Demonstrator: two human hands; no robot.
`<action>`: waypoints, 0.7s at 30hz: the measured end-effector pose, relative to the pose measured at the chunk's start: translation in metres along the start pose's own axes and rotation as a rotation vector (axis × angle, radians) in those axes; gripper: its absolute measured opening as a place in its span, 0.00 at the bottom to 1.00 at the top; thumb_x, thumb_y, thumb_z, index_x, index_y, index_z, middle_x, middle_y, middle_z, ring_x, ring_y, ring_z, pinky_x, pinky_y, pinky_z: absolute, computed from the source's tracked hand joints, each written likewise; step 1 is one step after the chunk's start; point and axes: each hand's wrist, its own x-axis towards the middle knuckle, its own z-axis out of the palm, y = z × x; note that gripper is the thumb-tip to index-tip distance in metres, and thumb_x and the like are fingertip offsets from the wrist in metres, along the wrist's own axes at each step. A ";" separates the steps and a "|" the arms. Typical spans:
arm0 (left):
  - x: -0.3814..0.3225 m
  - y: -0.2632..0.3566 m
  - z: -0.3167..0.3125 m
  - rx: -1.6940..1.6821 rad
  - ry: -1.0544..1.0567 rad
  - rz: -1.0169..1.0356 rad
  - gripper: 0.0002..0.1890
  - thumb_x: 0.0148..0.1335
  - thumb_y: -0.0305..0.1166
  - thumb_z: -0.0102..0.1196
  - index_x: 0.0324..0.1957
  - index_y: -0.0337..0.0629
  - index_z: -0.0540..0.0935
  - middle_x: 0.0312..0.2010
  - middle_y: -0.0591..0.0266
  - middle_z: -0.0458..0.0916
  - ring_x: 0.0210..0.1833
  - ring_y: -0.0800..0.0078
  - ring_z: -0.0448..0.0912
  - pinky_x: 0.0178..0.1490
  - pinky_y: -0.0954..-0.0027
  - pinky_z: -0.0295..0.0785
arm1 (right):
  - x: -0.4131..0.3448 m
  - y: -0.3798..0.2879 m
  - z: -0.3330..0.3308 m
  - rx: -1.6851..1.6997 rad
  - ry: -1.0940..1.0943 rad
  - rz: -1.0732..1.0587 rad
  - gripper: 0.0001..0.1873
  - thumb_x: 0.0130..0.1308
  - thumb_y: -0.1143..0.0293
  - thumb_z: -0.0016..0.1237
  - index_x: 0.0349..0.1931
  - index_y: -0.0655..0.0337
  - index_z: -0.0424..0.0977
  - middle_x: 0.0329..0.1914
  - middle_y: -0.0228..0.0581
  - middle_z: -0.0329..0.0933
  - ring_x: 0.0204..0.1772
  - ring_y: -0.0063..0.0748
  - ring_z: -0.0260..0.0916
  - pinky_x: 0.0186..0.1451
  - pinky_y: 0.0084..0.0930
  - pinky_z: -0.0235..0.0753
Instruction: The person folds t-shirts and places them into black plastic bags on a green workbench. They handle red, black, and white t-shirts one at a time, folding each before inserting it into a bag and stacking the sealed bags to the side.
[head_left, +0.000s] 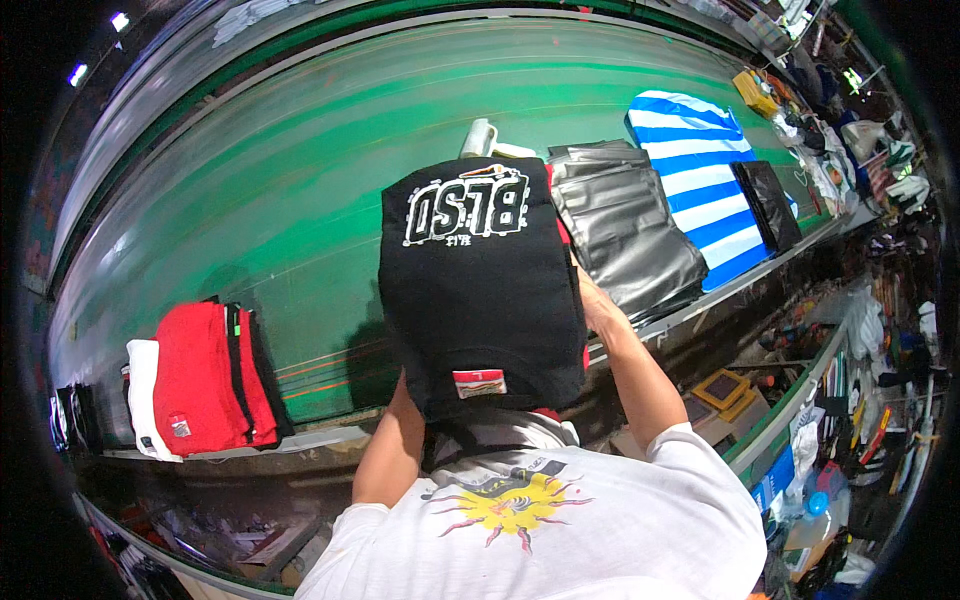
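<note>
A stack of folded T-shirts, the top one black, is held up close before my chest, with red edges showing beneath. The black shirt bears white printed lettering at its far end and a red and white neck label near me. My right hand is at the stack's right side, fingers hidden behind and under it. My left forearm reaches to the stack's lower left, and the left hand itself is hidden. Just right of the stack lie black plastic bags in a pile on the green table.
Folded red shirts with a white one lie at the table's left. Blue-and-white striped plastic and a small black packet lie at right. A white roll is beyond the shirts. Clutter fills the far right.
</note>
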 end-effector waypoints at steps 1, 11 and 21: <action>0.010 -0.009 0.013 -0.010 -0.005 -0.024 0.30 0.71 0.31 0.56 0.72 0.40 0.64 0.72 0.52 0.66 0.71 0.59 0.67 0.74 0.55 0.62 | -0.001 -0.011 -0.016 -0.010 0.019 0.015 0.34 0.70 0.55 0.58 0.70 0.58 0.61 0.69 0.39 0.66 0.71 0.29 0.61 0.74 0.31 0.62; 0.075 -0.038 0.060 0.110 0.273 0.100 0.29 0.71 0.31 0.56 0.71 0.40 0.65 0.71 0.52 0.67 0.71 0.59 0.68 0.74 0.54 0.63 | -0.005 0.017 -0.120 -0.021 0.140 0.207 0.34 0.79 0.55 0.44 0.78 0.61 0.54 0.73 0.39 0.66 0.71 0.28 0.65 0.72 0.29 0.67; 0.068 0.029 0.127 0.833 0.386 0.780 0.25 0.72 0.31 0.54 0.68 0.36 0.71 0.72 0.48 0.67 0.75 0.53 0.65 0.78 0.54 0.56 | -0.020 -0.033 -0.095 -0.255 0.138 -0.179 0.41 0.74 0.56 0.53 0.80 0.63 0.51 0.75 0.47 0.65 0.75 0.35 0.62 0.77 0.31 0.60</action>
